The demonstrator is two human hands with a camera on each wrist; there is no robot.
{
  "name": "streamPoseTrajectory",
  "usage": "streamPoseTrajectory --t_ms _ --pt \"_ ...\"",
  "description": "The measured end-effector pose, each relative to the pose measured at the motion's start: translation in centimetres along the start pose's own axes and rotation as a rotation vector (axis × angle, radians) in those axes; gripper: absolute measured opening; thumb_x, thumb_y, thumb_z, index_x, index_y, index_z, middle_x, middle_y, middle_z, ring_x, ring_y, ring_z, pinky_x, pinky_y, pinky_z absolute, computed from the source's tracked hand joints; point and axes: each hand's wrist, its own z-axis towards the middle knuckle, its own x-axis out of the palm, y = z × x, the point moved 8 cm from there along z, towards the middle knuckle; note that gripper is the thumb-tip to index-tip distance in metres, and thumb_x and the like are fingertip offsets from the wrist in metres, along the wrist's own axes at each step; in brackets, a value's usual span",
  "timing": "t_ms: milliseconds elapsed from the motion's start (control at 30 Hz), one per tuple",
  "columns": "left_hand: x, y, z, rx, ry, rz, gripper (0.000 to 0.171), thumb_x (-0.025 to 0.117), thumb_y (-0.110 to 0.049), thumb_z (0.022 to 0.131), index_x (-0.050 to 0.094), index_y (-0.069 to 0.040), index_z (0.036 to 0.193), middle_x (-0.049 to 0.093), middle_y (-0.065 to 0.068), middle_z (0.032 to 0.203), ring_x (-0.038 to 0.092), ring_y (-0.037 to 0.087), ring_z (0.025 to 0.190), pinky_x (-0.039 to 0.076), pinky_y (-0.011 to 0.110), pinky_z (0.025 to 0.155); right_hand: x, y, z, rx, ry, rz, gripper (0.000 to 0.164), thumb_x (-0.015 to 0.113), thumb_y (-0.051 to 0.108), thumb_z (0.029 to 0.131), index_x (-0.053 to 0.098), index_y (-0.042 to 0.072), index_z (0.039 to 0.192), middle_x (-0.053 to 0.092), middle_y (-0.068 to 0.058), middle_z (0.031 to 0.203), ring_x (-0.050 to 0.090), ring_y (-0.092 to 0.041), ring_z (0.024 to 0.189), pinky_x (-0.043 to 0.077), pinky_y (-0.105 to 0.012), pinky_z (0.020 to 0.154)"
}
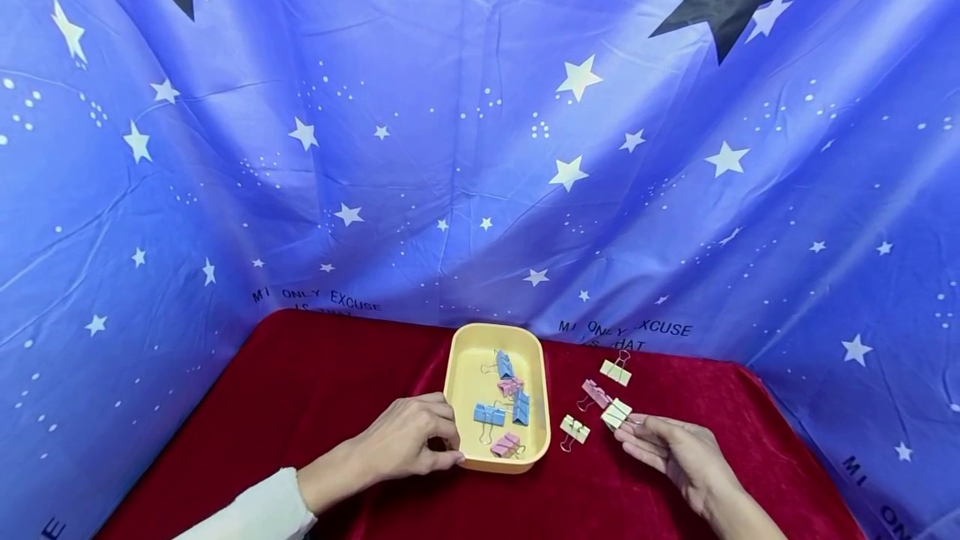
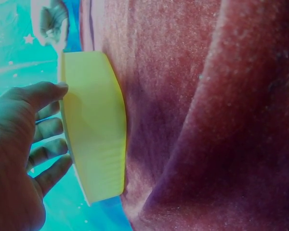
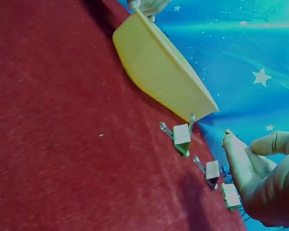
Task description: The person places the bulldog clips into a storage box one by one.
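Note:
A yellow plastic tray stands on the table with blue and pink binder clips inside. My left hand holds its left rim near the front corner; in the left wrist view the thumb and fingertips meet the rim. To the right of the tray, my right hand pinches a pale yellow binder clip between thumb and fingers. Close by this clip lies a pink binder clip. One pale yellow clip lies farther back, another nearer the tray. The right fingers mostly hide the held clip in the right wrist view.
Dark red velvet cloth covers the table. Behind it and at both sides hangs a blue curtain printed with stars. Within the tray are several clips, among them a blue one and a pink one.

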Motion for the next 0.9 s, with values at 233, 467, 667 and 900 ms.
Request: streamPoseTrajectory --t_ms 233,467,667,900 --pt "0.0 0.1 -0.1 -0.01 0.001 -0.007 0.019 0.096 -0.032 0.086 0.079 -0.028 0.079 0.071 -0.019 0.082 0.062 0.0 0.086 0.052 0.013 0.076 1.7 1.7 0.5 -0.033 0.034 -0.027 0.029 0.052 0.004 0.115 0.078 -0.003 0.128 0.087 -0.011 0.109 0.086 -0.018 0.103 0.068 -0.036 0.097" --pt "0.0 0.2 -0.1 -0.014 -0.001 -0.012 0.019 0.097 -0.032 0.086 0.079 -0.028 0.079 0.07 -0.019 0.082 0.062 0.0 0.086 0.051 0.013 0.076 4.0 3.6 1.0 -0.061 0.036 -0.055 0.031 0.052 0.004 0.115 0.072 -0.01 0.135 0.087 -0.01 0.108 0.087 -0.018 0.101 0.068 -0.036 0.096" --pt "0.0 0.2 -0.1 -0.018 0.003 -0.012 0.019 0.097 -0.032 0.086 0.079 -0.028 0.079 0.07 -0.019 0.082 0.062 0.0 0.086 0.051 0.013 0.076 6.2 4.5 1.4 -0.078 0.07 -0.035 0.028 0.054 0.003 0.114 0.074 -0.008 0.131 0.087 -0.01 0.106 0.087 -0.019 0.099 0.068 -0.036 0.094" --pt "0.1 0.2 0.0 -0.029 0.018 -0.024 0.018 0.096 -0.032 0.087 0.079 -0.028 0.08 0.07 -0.019 0.082 0.061 -0.001 0.087 0.051 0.012 0.076 8.5 4.7 1.8 -0.083 0.09 -0.055 0.032 0.057 0.002 0.113 0.068 -0.014 0.138 0.087 -0.011 0.109 0.087 -0.019 0.099 0.068 -0.036 0.093"
